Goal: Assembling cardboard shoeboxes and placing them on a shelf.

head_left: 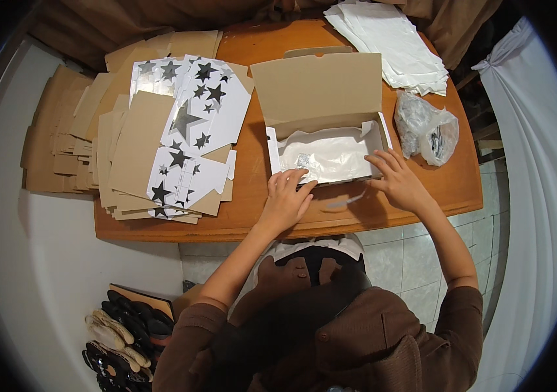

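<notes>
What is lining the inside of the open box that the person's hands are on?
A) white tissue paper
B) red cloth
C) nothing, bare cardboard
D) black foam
A: white tissue paper lies crumpled inside the open box, with the left hand and the right hand at its front edge.

1. The near front wall of the open box is covered by the left hand and right hand.
2. A small silvery packet lies on the white paper inside; too small to tell what it is.
3. The contents of the clear plastic bag are blurred.
4. The stack of white sheets is cut off by the top edge.
5. The dark heap on the floor is dim, partly cut off below.
</notes>
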Motion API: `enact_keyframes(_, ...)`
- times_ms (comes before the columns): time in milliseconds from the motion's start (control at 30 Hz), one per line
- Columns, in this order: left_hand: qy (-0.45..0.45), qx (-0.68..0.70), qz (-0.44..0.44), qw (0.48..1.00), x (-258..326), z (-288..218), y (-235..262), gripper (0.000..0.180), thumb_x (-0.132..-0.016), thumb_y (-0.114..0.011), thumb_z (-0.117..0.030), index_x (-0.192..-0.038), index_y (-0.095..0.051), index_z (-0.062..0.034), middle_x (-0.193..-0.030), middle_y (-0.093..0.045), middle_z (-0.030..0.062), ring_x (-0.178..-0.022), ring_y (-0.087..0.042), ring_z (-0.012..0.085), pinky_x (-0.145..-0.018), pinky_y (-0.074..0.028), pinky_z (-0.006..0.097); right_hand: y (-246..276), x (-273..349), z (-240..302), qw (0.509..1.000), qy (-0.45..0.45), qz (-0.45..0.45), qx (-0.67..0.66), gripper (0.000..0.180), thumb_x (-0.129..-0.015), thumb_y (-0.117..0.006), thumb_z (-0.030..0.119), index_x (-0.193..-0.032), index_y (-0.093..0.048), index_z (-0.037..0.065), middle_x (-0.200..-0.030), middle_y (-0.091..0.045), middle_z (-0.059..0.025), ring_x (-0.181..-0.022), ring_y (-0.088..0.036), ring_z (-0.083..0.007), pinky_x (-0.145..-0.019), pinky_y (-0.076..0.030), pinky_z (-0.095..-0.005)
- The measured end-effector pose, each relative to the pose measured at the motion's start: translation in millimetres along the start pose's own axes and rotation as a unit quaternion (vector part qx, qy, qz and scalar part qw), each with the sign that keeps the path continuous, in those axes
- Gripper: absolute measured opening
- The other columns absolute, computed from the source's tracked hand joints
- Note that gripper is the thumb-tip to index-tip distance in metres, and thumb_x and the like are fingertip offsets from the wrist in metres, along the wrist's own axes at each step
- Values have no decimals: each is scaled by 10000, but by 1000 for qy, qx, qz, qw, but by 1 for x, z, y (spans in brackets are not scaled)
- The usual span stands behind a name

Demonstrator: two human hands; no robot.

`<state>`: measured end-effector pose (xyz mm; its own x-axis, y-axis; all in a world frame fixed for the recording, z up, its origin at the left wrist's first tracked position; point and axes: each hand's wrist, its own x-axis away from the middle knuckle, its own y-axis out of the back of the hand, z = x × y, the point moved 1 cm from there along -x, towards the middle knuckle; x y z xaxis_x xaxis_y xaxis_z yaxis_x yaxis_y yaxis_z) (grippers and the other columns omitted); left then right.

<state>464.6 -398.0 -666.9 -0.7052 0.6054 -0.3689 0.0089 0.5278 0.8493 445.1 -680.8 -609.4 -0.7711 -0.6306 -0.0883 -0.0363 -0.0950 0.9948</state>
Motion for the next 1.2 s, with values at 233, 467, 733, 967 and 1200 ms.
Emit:
enact_keyframes(233,9,21,-7,1000,-4,5,4,280,-794,-623,-162,-1067,-617,-98,-1182,-497,98,-1133,-423,279,-960,-277,441,-17,-17,-1,975,-66,-35,-210,141,-793,-636,156,-909,-627,76,-1066,-564,-95,-1080,-494,-304,-920,-393,-416)
enact_keyframes(467,51,37,-46,997,-9,14,10,337,-820,-601,-186,-1137,-574,-74,-1190,-497,108,-1105,-449,294,-938,-313,430,-25,-39,3,961,-85,7,-265,148,-848,-579,117,-950,-623,19,-921,-619,-115,-882,-576,-309,-825,-434,-391)
enact_keyframes(733,-9,72,-1,997,-21,19,-7,218,-827,-591,-153,-1027,-609,-70,-1043,-580,71,-1023,-509,263,-899,-357,398,-39,-57,-20,898,-140,177,-378,245,-888,-513,151,-1046,-628,4,-938,-642,-162,-857,-610,-296,-776,-472,-368)
enact_keyframes(967,12,41,-22,999,-22,16,-3,233,-823,-601,-166,-1038,-609,-78,-980,-574,67,-996,-514,261,-898,-358,405,-43,-61,-19,863,-197,211,-415,277,-916,-479,144,-1129,-594,10,-919,-647,-117,-836,-588,-182,-777,-459,-326)
enact_keyframes(1200,1,14,-37,999,1,23,5,304,-800,-633,-182,-1075,-591,-60,-1042,-555,81,-1045,-495,264,-917,-348,419,-46,-70,-21,822,-170,237,-488,339,-872,-461,127,-1179,-580,42,-825,-615,-54,-782,-555,-156,-755,-443,-284)
